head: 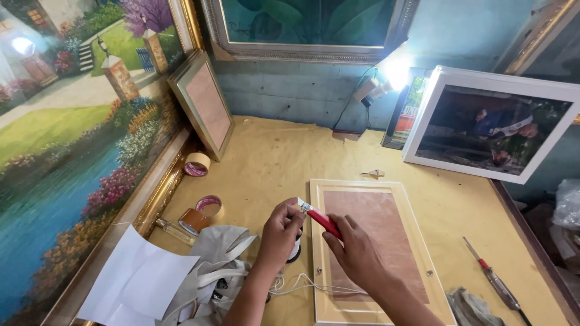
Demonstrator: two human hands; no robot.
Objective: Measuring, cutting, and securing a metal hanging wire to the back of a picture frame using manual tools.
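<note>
The right hand (356, 250) grips a red cutter (320, 218) w/ its blade end up, right over the left edge of the frame back (377, 241) lying flat on the table. The left hand (281, 232), just left of that frame, pinches white string (305, 284) by the blade. Tape rolls (202, 208) & a grey bag (217, 265) sit further left of the frame; a screwdriver (492, 279) lies to its right.

Red-handled cutter (321, 221) over face-down frame (374, 241)

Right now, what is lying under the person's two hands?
A picture frame lies back-up under the right hand, white cord crossing it. What the left hand covers cannot be seen.
</note>
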